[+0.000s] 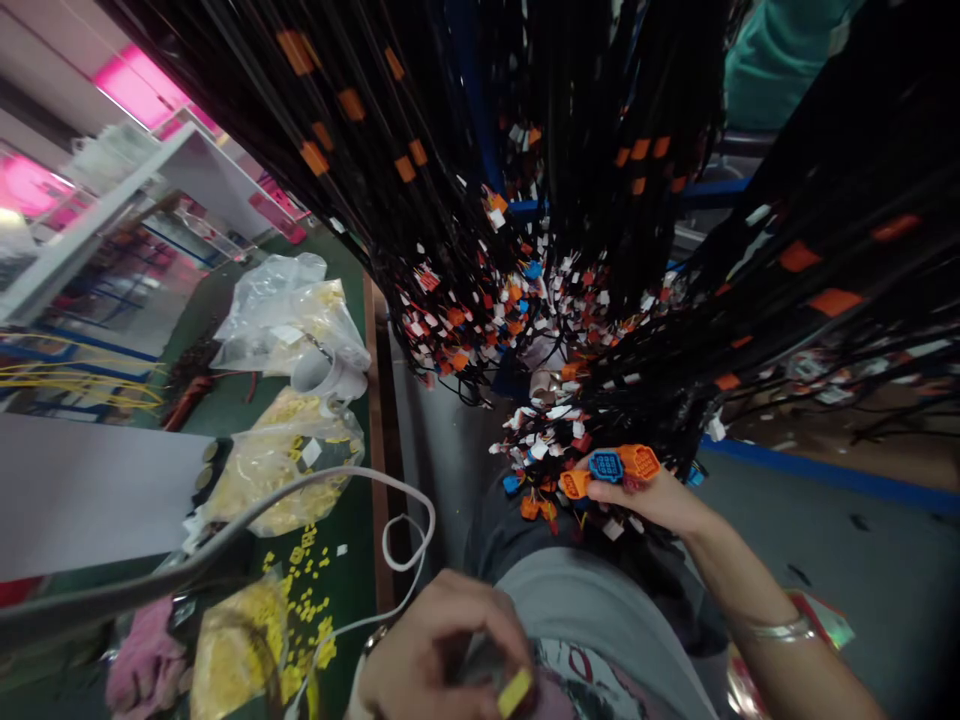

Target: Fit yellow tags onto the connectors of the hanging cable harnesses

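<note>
My right hand (651, 500) reaches out and is closed on a cluster of plastic connectors: a blue one (606, 465) between two orange ones (639, 461), at the lower end of hanging black wire harnesses (570, 200). Many small white, orange, red and blue connectors and tags (517, 320) dangle from these wires just above and left of the hand. My left hand (439, 650) is low in the view near my grey shirt, its fingers pinched on a small yellow part (514, 692). A silver bracelet (780, 630) sits on my right wrist.
On the green table at left lie clear bags of small yellow parts (277, 460), loose yellow pieces (307, 590), a white cable loop (405, 540), a pink cloth (146, 660) and a roll of tape (330, 375). White shelving (112, 200) stands far left. A person in teal (780, 50) is behind the harnesses.
</note>
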The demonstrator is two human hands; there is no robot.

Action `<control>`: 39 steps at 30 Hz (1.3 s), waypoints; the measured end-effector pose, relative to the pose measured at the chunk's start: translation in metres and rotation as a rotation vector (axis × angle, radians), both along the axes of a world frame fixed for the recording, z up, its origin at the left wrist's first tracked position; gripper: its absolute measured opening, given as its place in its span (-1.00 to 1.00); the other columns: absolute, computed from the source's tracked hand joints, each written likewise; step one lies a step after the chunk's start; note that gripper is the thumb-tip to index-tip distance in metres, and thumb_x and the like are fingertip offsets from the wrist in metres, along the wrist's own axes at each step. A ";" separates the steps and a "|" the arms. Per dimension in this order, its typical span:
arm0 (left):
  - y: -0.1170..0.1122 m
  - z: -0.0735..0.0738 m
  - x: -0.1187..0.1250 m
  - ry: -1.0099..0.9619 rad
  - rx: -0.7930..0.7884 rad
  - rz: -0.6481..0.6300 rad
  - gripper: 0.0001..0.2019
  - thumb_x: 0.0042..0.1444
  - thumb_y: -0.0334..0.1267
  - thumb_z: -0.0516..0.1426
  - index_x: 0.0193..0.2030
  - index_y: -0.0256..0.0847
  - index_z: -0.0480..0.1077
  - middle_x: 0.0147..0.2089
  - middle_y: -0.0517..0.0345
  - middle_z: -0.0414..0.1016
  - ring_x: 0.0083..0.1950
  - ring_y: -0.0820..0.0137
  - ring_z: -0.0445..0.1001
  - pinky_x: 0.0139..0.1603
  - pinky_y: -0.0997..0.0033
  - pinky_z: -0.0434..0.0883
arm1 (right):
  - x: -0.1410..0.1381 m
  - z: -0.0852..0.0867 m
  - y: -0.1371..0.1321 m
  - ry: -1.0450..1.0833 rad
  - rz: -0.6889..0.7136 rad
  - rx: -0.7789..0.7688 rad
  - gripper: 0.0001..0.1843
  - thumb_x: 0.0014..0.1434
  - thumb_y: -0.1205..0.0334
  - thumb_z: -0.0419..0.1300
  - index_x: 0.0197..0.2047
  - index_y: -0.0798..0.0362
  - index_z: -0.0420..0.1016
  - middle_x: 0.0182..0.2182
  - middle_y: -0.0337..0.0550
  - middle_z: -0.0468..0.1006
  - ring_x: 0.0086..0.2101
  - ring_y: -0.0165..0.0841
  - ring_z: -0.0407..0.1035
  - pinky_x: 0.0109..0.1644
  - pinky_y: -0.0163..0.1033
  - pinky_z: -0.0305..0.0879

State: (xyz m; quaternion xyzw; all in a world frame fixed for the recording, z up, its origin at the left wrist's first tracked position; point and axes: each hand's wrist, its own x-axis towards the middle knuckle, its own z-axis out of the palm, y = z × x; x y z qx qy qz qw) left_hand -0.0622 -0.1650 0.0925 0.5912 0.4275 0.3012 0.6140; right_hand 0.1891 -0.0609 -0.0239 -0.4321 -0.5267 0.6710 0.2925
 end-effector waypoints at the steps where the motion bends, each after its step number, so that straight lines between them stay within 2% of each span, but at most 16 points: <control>1: 0.009 -0.005 0.010 0.052 -0.027 -0.038 -0.76 0.03 -0.11 0.17 -0.36 -0.27 0.50 -0.46 -0.01 0.52 -0.41 0.38 0.46 -0.32 0.45 0.38 | 0.001 -0.001 -0.001 0.002 -0.010 -0.012 -0.62 -0.04 -0.04 0.29 -0.27 0.09 0.54 -0.34 -0.11 0.61 -0.28 -0.24 0.47 -0.15 -0.18 0.41; 4: 0.035 -0.022 0.031 0.145 -0.096 0.127 -0.78 0.07 -0.20 0.16 -0.21 -0.30 0.47 -0.34 0.01 0.53 -0.34 0.41 0.47 -0.27 0.48 0.39 | 0.003 -0.004 -0.003 0.005 -0.017 -0.023 -0.62 -0.01 -0.07 0.26 -0.31 0.09 0.58 -0.36 -0.10 0.62 -0.29 -0.23 0.48 -0.15 -0.16 0.41; 6: 0.048 -0.035 0.039 0.183 -0.059 0.237 -0.78 0.10 -0.23 0.14 -0.16 -0.30 0.45 -0.26 0.00 0.53 -0.27 0.40 0.47 -0.22 0.47 0.40 | 0.004 -0.004 -0.004 0.019 -0.023 -0.028 -0.61 -0.02 -0.08 0.26 -0.29 0.08 0.59 -0.34 -0.09 0.63 -0.28 -0.23 0.48 -0.14 -0.15 0.41; 11: 0.065 -0.057 0.049 0.332 0.224 0.249 -0.82 0.13 -0.31 0.11 -0.14 -0.25 0.45 -0.23 0.06 0.50 -0.22 0.41 0.46 -0.17 0.45 0.40 | 0.003 -0.002 -0.003 0.059 -0.052 -0.057 -0.56 -0.08 -0.10 0.30 -0.24 0.07 0.60 -0.28 -0.09 0.63 -0.27 -0.23 0.48 -0.13 -0.17 0.40; 17: 0.070 -0.062 0.052 0.495 0.494 0.217 -0.83 0.11 -0.33 0.14 -0.14 -0.24 0.43 -0.19 0.05 0.51 -0.15 0.39 0.45 -0.08 0.39 0.40 | 0.002 -0.003 -0.002 0.045 -0.052 -0.068 -0.60 -0.09 -0.08 0.31 -0.32 0.08 0.60 -0.37 -0.14 0.62 -0.35 -0.30 0.45 -0.20 -0.23 0.39; 27: 0.070 -0.066 0.059 0.698 0.662 0.091 -0.75 0.17 -0.34 0.05 -0.03 -0.25 0.39 -0.07 -0.01 0.48 -0.06 0.31 0.42 0.00 0.29 0.40 | 0.000 -0.009 -0.003 0.010 -0.045 -0.046 -0.66 -0.06 -0.02 0.31 -0.34 0.10 0.55 -0.41 -0.18 0.57 -0.38 -0.34 0.41 -0.29 -0.29 0.36; 30: 0.070 -0.070 0.058 0.700 0.709 0.091 -0.73 0.14 -0.37 0.05 -0.01 -0.28 0.37 -0.08 -0.03 0.48 -0.07 0.30 0.42 -0.02 0.28 0.41 | -0.002 -0.008 -0.003 0.002 -0.052 -0.055 -0.65 -0.04 -0.04 0.28 -0.37 0.11 0.54 -0.42 -0.17 0.56 -0.41 -0.36 0.39 -0.34 -0.29 0.35; 36: 0.071 -0.076 0.058 0.627 0.743 0.141 -0.74 0.09 -0.42 0.04 -0.08 -0.28 0.40 -0.15 -0.03 0.50 -0.12 0.30 0.43 -0.08 0.29 0.41 | -0.004 -0.004 -0.003 0.000 -0.052 -0.063 -0.66 -0.05 -0.04 0.29 -0.40 0.11 0.53 -0.45 -0.19 0.54 -0.45 -0.39 0.36 -0.34 -0.29 0.34; 39: 0.072 -0.077 0.058 0.508 0.604 0.199 -0.79 0.09 -0.43 0.04 -0.15 -0.26 0.42 -0.19 0.01 0.51 -0.15 0.34 0.44 -0.08 0.33 0.39 | -0.003 -0.003 -0.003 -0.004 -0.049 -0.072 -0.65 -0.05 -0.04 0.28 -0.39 0.11 0.53 -0.50 -0.21 0.52 -0.49 -0.41 0.34 -0.38 -0.31 0.33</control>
